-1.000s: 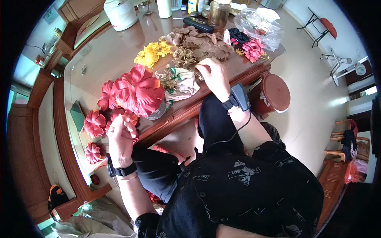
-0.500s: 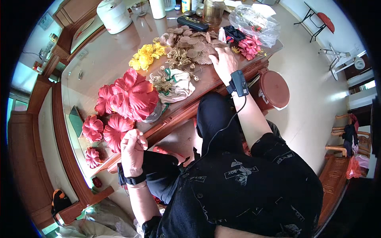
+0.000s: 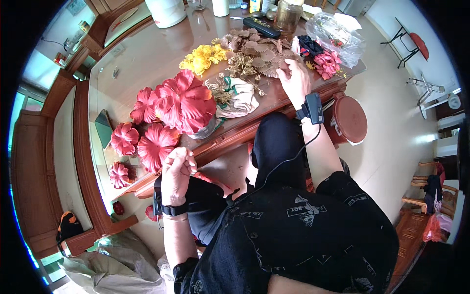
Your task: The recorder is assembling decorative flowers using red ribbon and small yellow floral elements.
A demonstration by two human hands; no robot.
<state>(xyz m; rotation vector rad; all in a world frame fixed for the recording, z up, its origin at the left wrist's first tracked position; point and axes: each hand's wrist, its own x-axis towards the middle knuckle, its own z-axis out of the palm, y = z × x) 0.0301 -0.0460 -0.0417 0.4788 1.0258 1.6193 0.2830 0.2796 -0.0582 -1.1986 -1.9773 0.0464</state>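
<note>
My left hand (image 3: 178, 171) is at the table's front-left, fingers pinched on something I cannot make out, just below the red fabric flowers (image 3: 156, 144) and a larger stacked red bloom (image 3: 183, 98). My right hand (image 3: 296, 81) reaches over the right part of the table, thumb apart from its curved fingers, at a pile of brown serrated pieces (image 3: 257, 46). Beside that pile lie yellow flowers (image 3: 200, 59), dried stamen bunches (image 3: 240, 63), a white cloth with green trim (image 3: 242, 103) and a pink flower (image 3: 327, 63).
The glass-topped wooden table (image 3: 122, 73) also holds a white container (image 3: 164, 12), a jar (image 3: 286, 17), a black case (image 3: 259, 27) and a plastic bag (image 3: 342, 39). A brown lidded bin (image 3: 348, 117) stands at its right. Folding seats (image 3: 418, 44) and wooden chairs (image 3: 431, 181) stand farther right.
My right hand has moved right and farther over the table onto the brown pile. My left hand has shifted right from the red petals, its fingers still curled.
</note>
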